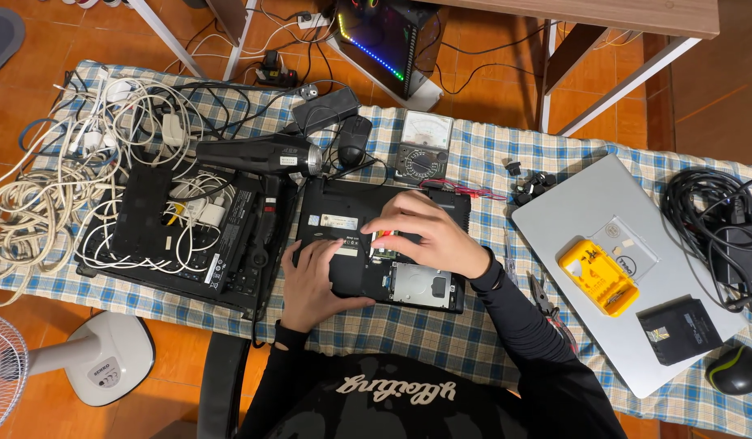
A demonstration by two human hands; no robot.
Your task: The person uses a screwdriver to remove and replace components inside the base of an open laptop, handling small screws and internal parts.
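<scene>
Fingertips of the right hand (431,236) pinch at a small green memory module (383,239) in the open bay of an upturned black laptop (343,219), the grip closed on the module's edge. The left hand (315,280) lies flat and released on the laptop's near left corner, bracing it. A bare silver hard drive (421,286) sits in its bay just right of that hand. The laptop rests at the middle of a counter (473,162) under a blue checked cloth. Just beyond it stand an analogue multimeter (423,146) and a black mouse (354,140). To the left, a black hair dryer (258,154) lies over another dark laptop heaped with white cables (43,195). To the right, a closed silver laptop (587,236) carries a yellow bit case (597,276).
</scene>
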